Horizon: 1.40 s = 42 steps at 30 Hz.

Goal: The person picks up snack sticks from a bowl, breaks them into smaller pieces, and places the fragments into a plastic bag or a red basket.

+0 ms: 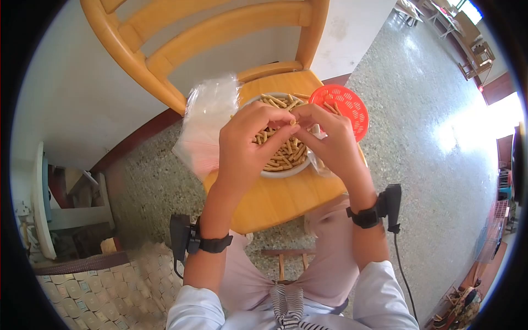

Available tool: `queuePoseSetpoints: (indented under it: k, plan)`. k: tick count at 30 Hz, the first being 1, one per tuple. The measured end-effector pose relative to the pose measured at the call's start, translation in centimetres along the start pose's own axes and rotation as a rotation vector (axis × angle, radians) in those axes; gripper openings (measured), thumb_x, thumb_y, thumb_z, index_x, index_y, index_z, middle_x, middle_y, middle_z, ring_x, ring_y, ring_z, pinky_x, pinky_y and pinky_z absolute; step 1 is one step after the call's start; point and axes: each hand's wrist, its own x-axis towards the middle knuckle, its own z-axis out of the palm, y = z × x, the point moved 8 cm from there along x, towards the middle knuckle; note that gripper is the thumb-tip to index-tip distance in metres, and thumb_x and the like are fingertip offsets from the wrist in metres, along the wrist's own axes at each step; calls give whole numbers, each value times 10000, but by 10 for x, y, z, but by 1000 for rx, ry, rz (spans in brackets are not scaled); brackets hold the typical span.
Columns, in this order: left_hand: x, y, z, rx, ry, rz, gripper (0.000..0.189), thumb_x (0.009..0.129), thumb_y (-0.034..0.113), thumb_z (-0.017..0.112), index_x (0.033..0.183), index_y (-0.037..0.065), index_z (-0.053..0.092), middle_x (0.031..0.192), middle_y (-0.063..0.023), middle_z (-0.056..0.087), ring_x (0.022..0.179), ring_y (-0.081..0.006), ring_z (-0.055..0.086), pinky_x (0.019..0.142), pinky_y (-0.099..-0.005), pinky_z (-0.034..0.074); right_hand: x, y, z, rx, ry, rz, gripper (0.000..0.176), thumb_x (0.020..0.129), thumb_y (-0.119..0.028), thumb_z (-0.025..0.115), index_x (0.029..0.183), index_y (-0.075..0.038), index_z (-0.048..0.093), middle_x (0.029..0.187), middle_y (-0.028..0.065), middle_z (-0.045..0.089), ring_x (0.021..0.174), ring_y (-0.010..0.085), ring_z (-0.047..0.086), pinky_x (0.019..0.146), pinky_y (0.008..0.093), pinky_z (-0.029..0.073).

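A white bowl (282, 174) stands on a wooden chair seat, heaped with short tan stick-like pieces (287, 156). Over it, my left hand (247, 137) and my right hand (333, 135) meet at the fingertips. Thumb and forefinger of each are pinched around one small tan stick piece (293, 123), mostly covered by the fingers. Beside my right hand is a red slotted plastic basket (358, 116) with a few longer brown sticks (331, 108) in it. Crumpled clear plastic lies partly under my right hand, and something whitish shows near its palm.
A clear plastic bag (206, 124) hangs over the left side of the chair seat (275, 206). The slatted chair back (225, 30) rises behind the bowl. A woven patterned surface (104, 291) is at lower left, and speckled floor (418, 159) stretches to the right.
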Motion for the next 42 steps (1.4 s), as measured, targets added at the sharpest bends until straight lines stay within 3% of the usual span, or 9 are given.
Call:
queuePoseSetpoints:
  k: [9,13,17,23,26,32,35,37,42]
  plan:
    - [-8,-2,-4,-49,53,-123,130,884,151,745,974,71,697,859,-28,689,707,-127,600,640,-275,453,0,-2,-35,-41,103,-109,160,883,-121,741,1026,-54,722,963,47,733,772,140,659,700,296,532]
    - [-10,3,2,-14,36,-87,135,897,161,728,997,75,699,873,-37,690,713,-157,629,639,-296,472,-6,31,-47,32,140,253,229,932,-189,688,1106,-41,708,960,60,723,800,136,661,727,291,530]
    - [-16,-6,39,136,-125,-14,148,920,176,700,1036,87,718,895,-58,656,743,-202,623,669,-314,492,-38,47,-41,-237,-121,464,307,921,-227,693,1160,-34,687,1018,116,727,869,223,694,781,347,542]
    - [-27,0,68,211,-280,101,168,926,182,688,1072,112,731,902,-46,655,778,-236,645,686,-342,508,-46,23,-59,-320,114,232,266,878,-159,699,1112,-34,712,1166,145,708,868,260,691,795,365,543]
    - [-27,0,71,225,-292,133,195,939,186,672,1112,123,733,918,-53,654,794,-240,650,704,-349,515,-55,35,-51,-232,133,358,245,870,-128,687,1094,-34,713,1129,134,711,848,253,686,782,351,541]
    - [-17,-18,47,178,-212,24,219,924,186,658,1127,156,735,959,-36,690,874,-262,678,744,-369,536,-49,14,-51,-320,192,341,223,887,-94,638,1092,-46,709,1046,107,704,813,231,674,746,343,532]
    - [-20,-42,38,228,-244,-203,229,967,203,630,1160,124,723,1072,-69,700,898,-272,672,780,-362,526,-51,17,-53,-305,193,315,227,899,-84,612,1100,-52,712,1053,101,701,795,230,667,739,352,530]
    - [-36,-62,55,412,-488,-293,219,942,182,643,1141,126,714,1069,-76,698,934,-287,672,788,-371,529,-53,17,-55,-325,185,286,227,905,-81,606,1103,-53,712,1057,100,700,799,231,670,741,355,531]
    - [-42,-63,78,405,-575,-95,237,872,101,689,1108,121,678,1045,-73,681,990,-299,656,821,-396,523,-54,11,-58,-373,166,272,222,915,-75,597,1101,-64,718,1112,98,700,836,233,686,762,357,536]
